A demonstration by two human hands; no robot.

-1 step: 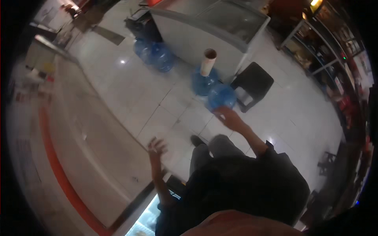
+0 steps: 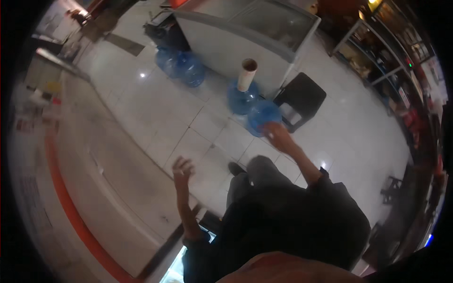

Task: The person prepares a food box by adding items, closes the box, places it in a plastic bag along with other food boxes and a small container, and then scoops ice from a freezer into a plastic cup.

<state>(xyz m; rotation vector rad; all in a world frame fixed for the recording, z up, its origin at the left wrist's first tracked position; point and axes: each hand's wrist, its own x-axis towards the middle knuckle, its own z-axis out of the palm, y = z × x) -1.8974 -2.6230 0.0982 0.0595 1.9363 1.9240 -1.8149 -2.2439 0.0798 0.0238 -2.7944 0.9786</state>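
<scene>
My left hand [image 2: 183, 168] is raised beside the long pale counter, its loosely bent fingers apart with nothing visible in them. Farther out, my right hand [image 2: 277, 135] overlaps the near side of a clear blue water jug [image 2: 264, 113] on the floor. Blur at those fingers hides whether they touch or grip the jug. Just behind it stands a second blue jug [image 2: 241, 100], with an upright pale tube [image 2: 247, 78], open at the top, on or against it. More blue jugs [image 2: 191, 70] sit to the left, along the freezer's base.
A white chest freezer [image 2: 226, 40] stands ahead, with a dark stool [image 2: 304, 96] at its near right corner. The counter [image 2: 118, 155] with its red edge strip [image 2: 66, 188] runs along my left. Loaded shelves [image 2: 373, 56] line the right side; pale tiles [image 2: 188, 137] cover the floor.
My left hand has risen slightly up and left in view, its fingers a little more curled. My right hand has shifted slightly rightward. The whole view has moved a little.
</scene>
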